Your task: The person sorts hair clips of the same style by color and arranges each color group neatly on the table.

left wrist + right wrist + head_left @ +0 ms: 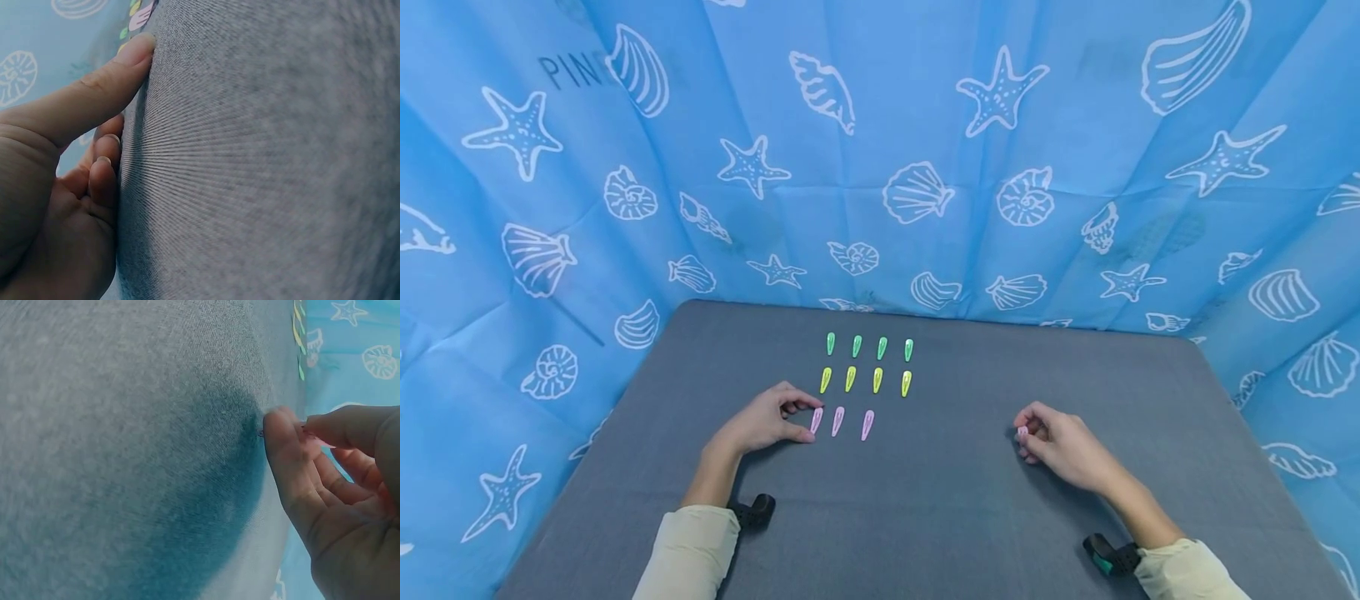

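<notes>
On the grey table, my left hand (771,417) has thumb and index finger at the two ends of the leftmost pink hair clip (817,420), pinching it as it lies flat. Two more pink hair clips, a middle one (838,422) and a right one (868,425), continue that row. In the left wrist view the thumb (134,53) presses close to the cloth and hides most of what it holds. Further right, my right hand (1060,442) pinches another pink hair clip (1022,432) between thumb and fingers, low over the table; in the right wrist view the fingers mostly cover it.
Behind the pink row lie a row of several yellow hair clips (851,379) and, farther back, several green ones (857,346). A dark grey cloth covers the table (955,500). Blue curtains (880,108) with shells and starfish hang along its back and sides.
</notes>
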The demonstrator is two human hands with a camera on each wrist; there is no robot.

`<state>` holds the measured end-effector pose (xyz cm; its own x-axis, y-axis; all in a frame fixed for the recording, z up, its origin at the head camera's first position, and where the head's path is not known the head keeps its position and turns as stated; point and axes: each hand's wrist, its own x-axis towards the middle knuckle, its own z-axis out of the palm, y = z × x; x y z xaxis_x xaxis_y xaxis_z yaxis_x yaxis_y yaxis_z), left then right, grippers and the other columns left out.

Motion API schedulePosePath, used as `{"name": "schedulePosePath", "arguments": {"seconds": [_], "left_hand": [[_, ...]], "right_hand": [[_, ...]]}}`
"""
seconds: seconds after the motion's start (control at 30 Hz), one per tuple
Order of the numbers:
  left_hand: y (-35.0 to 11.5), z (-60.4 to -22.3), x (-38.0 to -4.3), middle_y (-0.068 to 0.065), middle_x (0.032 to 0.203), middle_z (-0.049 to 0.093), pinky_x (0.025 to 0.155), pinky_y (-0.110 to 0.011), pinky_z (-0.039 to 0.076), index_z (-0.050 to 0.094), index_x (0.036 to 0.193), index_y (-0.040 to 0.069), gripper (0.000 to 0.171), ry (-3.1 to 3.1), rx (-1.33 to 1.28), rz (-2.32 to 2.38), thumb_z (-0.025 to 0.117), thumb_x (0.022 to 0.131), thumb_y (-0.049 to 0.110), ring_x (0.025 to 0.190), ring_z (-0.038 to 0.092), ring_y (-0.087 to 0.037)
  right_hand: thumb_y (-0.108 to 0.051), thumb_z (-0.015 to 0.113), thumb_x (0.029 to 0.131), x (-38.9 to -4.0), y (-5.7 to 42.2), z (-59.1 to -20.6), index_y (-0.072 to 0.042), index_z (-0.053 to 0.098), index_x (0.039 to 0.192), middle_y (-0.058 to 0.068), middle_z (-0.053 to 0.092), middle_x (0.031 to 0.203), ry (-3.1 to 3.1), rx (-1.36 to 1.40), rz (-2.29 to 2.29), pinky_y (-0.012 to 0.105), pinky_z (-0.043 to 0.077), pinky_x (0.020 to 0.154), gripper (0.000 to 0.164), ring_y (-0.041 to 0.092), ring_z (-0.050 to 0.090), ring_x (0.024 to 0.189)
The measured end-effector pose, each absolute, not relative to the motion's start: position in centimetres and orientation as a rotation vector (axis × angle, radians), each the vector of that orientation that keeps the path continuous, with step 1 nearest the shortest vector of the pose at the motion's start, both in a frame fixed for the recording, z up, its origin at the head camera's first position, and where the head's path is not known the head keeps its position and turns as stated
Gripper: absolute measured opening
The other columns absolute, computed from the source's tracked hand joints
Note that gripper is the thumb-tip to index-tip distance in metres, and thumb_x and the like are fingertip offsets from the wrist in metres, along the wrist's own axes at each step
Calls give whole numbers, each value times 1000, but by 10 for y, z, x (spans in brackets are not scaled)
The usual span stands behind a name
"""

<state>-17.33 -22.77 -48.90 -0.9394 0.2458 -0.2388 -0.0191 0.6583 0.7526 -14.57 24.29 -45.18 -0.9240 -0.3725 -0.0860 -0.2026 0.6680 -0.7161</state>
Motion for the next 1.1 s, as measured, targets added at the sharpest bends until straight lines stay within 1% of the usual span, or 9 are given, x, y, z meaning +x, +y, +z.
{"name": "schedulePosePath", "arguments": {"seconds": [0.17,0.27,0.33,0.4,0.53,0.63,0.8,0.93,1.1], "left_hand": [[-228,-489,-173,-2,108,55,85,-35,42,76,114,32,41,2562,177,1163,91,77,27,101,50,-19],[-228,-489,-173,-1,108,55,86,-35,42,76,115,31,41,2566,186,1163,90,77,27,101,50,-18],[-228,-489,-173,-1,109,56,87,-35,42,76,115,31,40,2565,193,1167,90,77,27,101,50,-18],[-228,-489,-173,-1,109,56,87,-35,42,76,115,31,40,2565,194,1170,90,77,26,101,50,-18],[-228,-489,-172,-1,108,56,86,-35,42,76,114,30,40,2567,193,1170,91,77,26,101,50,-18],[-228,-489,-172,-1,108,56,86,-35,43,76,114,30,40,2567,194,1169,91,77,27,101,50,-18],[-229,-488,-173,-1,108,56,86,-35,44,77,115,29,40,2568,202,1175,91,77,26,101,50,-19],[-229,-489,-174,-1,107,56,86,-34,43,77,115,29,40,2569,217,1176,91,77,26,100,50,-18],[-229,-490,-174,-1,107,56,86,-34,43,77,114,30,41,2572,210,1177,91,76,27,100,50,-18]], "right_hand": [[-10,67,97,-148,239,-455,-6,69,107,2,70,91,2730,-473,-1031,23,50,62,11,1,58,71],[-12,64,100,-149,234,-457,-5,72,118,1,74,97,2758,-499,-972,22,46,64,20,0,55,73],[-11,60,102,-151,229,-457,-3,70,125,1,76,101,2764,-539,-968,22,45,66,26,0,56,75],[-9,58,103,-152,224,-457,-2,70,127,1,76,102,2773,-597,-982,22,46,67,28,0,59,78],[-7,62,101,-154,211,-457,-4,74,120,2,74,101,2813,-689,-1031,22,46,66,23,1,56,78],[-9,65,99,-155,198,-458,-7,75,114,0,72,98,2801,-680,-1069,22,46,65,18,1,53,76],[-12,69,97,-163,170,-461,-9,73,106,-2,71,91,2718,-615,-1147,22,49,67,10,5,57,75],[-11,71,95,-169,147,-466,-9,73,103,-1,70,88,2664,-593,-1202,22,49,67,8,8,59,75],[-11,72,95,-175,124,-471,-9,73,100,-1,69,85,2606,-633,-1216,22,49,67,6,8,58,75]]}}
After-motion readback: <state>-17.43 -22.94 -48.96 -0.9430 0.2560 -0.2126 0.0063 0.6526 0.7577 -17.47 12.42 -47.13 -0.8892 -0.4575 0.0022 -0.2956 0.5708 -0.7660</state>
